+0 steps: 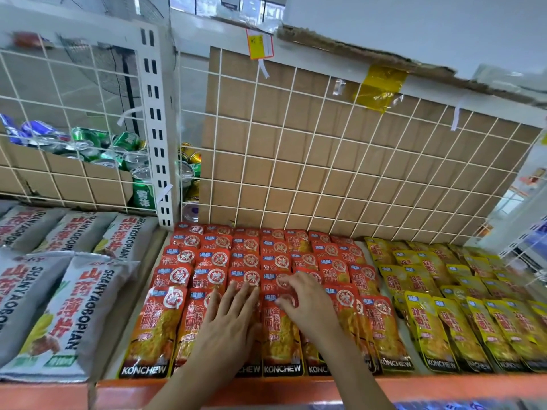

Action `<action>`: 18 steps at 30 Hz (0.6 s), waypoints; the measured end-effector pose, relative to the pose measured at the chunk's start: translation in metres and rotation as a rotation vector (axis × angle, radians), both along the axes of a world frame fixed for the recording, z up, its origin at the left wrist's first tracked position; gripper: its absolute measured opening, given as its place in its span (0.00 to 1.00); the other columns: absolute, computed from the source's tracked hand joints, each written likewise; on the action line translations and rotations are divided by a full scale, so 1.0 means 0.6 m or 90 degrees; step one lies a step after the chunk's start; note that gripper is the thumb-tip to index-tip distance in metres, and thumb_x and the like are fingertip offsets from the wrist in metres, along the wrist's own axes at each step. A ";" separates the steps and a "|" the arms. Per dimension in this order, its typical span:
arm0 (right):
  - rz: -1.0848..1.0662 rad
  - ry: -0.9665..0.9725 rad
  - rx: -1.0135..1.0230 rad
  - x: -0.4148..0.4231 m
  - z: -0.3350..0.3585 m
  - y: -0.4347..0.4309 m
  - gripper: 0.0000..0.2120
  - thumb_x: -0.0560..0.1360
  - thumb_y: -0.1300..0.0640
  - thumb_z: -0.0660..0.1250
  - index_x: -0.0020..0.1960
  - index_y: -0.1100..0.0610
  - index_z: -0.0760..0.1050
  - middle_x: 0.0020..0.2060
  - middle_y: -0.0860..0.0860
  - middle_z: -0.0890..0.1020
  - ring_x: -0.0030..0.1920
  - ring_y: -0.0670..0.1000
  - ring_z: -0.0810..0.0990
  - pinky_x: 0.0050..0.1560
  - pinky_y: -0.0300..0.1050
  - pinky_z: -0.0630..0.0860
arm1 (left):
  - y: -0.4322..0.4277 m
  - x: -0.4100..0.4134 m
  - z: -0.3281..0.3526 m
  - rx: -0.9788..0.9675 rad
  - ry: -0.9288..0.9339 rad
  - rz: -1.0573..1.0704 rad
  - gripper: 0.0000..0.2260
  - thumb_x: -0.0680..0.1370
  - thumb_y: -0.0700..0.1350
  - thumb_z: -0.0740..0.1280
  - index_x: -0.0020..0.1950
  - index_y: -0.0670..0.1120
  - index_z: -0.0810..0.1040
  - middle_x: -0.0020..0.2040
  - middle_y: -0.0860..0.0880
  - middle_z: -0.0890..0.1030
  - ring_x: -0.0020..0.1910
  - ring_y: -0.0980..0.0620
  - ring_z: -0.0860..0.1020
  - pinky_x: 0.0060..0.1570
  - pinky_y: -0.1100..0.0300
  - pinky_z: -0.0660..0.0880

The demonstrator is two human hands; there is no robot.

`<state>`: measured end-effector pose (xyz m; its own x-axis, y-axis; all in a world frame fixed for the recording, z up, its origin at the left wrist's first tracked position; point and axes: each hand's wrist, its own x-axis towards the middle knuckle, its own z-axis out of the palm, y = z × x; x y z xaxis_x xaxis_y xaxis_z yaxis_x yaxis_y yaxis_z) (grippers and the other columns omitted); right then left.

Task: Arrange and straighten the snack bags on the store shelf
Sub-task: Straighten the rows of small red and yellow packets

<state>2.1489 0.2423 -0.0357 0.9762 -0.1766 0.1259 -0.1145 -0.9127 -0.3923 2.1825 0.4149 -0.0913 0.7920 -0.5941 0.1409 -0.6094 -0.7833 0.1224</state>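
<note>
We see left hand (228, 319) flat, fingers together, on red snack bags (154, 335); right hand (306, 306) curled on one, pinch unclear

a shop: shelf (207, 383) stocked with rows of snack bags (266, 261), price tag (260, 44) above.

I see through one wide-angle head camera, looking forward and down from close above the shelf (207, 386). Its snack bags (251, 258) fill the lower frame; the wire back panel (325, 143) bows across the top.
</note>
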 end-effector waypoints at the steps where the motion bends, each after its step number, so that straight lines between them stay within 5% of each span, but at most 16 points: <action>1: -0.006 -0.011 0.011 -0.005 0.001 -0.002 0.17 0.76 0.47 0.63 0.64 0.47 0.70 0.57 0.42 0.72 0.60 0.42 0.68 0.61 0.37 0.64 | 0.001 0.001 0.000 -0.002 -0.001 -0.001 0.28 0.81 0.58 0.40 0.68 0.48 0.71 0.65 0.50 0.76 0.65 0.45 0.72 0.67 0.50 0.49; 12: -0.097 -0.057 0.044 -0.066 0.011 -0.091 0.08 0.76 0.50 0.64 0.55 0.47 0.75 0.50 0.37 0.72 0.53 0.39 0.71 0.59 0.40 0.71 | -0.011 0.011 0.013 -0.015 -0.005 -0.010 0.26 0.81 0.57 0.41 0.65 0.49 0.72 0.63 0.50 0.77 0.64 0.48 0.74 0.67 0.53 0.49; 16: -0.058 -0.008 0.007 -0.071 0.018 -0.110 0.13 0.77 0.47 0.60 0.61 0.45 0.71 0.55 0.36 0.65 0.57 0.35 0.60 0.63 0.31 0.54 | -0.036 0.004 0.024 -0.020 -0.008 -0.017 0.26 0.81 0.58 0.41 0.64 0.51 0.73 0.62 0.52 0.78 0.64 0.49 0.74 0.67 0.53 0.50; 18: -0.035 0.033 -0.017 -0.073 0.016 -0.114 0.18 0.77 0.41 0.55 0.64 0.44 0.68 0.58 0.36 0.63 0.59 0.34 0.56 0.66 0.34 0.48 | -0.050 -0.001 0.028 -0.027 -0.011 -0.020 0.25 0.81 0.58 0.42 0.64 0.51 0.72 0.61 0.53 0.78 0.66 0.50 0.72 0.68 0.55 0.49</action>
